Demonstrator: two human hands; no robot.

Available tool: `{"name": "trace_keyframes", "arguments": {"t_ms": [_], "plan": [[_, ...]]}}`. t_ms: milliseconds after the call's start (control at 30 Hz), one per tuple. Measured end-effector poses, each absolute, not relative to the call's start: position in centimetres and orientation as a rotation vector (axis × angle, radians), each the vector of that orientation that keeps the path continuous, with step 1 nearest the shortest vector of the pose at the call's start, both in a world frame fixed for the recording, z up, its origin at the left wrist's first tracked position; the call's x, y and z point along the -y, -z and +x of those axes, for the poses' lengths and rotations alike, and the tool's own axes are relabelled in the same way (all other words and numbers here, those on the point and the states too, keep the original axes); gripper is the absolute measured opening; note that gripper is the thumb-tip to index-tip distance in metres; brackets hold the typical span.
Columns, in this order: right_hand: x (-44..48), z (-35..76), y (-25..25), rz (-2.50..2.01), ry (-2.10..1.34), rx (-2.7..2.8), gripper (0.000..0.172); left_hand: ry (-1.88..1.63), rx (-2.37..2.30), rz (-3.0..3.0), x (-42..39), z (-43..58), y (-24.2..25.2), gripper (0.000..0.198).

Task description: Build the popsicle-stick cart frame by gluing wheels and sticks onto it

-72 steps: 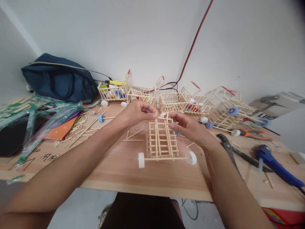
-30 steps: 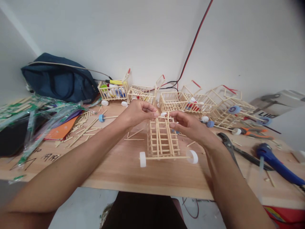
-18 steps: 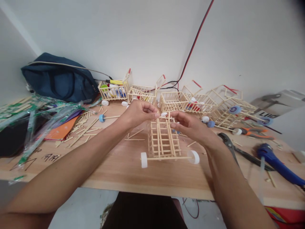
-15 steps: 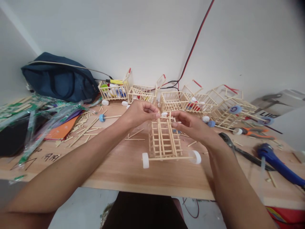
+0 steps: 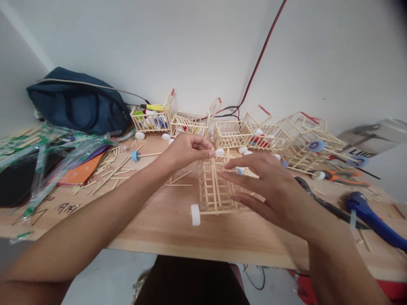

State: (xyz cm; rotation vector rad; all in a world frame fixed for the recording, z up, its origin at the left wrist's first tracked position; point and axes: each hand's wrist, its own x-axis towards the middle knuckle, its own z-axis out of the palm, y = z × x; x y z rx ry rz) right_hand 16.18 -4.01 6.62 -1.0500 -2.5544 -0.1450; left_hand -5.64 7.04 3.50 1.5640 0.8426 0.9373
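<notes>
A small cart [image 5: 208,190] made of thin wooden sticks sits in front of me, its slatted grid facing up. At its near left corner is a white wheel [image 5: 195,215]; the near right one is hidden behind my hand. My left hand [image 5: 190,148] is closed in a pinch at the cart's far end, fingertips on a stick there. Over the cart's right side hovers my right hand [image 5: 270,182], fingers spread and nothing visible in them. It covers part of the grid and the near axle.
Several finished stick carts [image 5: 232,131] with red handles line the wall. A blue glue gun [image 5: 365,216] and orange-handled pliers [image 5: 346,178] lie right. Left are a blue bag [image 5: 79,101], loose sticks [image 5: 111,171], orange paper [image 5: 79,171] and a blue wheel [image 5: 135,156] on a stick.
My right hand has let go of the cart's far end and moved back toward me and right, fingers opening. My left hand keeps its pinch in nearly the same place.
</notes>
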Motion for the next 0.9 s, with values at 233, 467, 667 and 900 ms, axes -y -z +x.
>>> {"name": "trace_keyframes", "arguments": {"t_ms": [233,467,667,900], "plan": [[4.8,14.6,-5.9,-1.052,0.347,2.658,0.028,-0.934,-0.828,1.554,-7.0,-5.6,-3.4,0.026],[5.1,14.5,-5.7,-1.066,0.369,2.675,0.031,-0.917,-0.822,1.612,-6.8,-5.5,-3.8,0.021],[5.2,14.3,-5.8,-1.076,0.385,2.678,0.03,-0.935,-0.812,1.616,-6.9,-5.5,-3.5,0.019],[5.1,14.4,-5.8,-1.075,0.341,2.67,0.028,-0.953,-0.846,1.552,-6.9,-5.4,-3.4,0.026]]}}
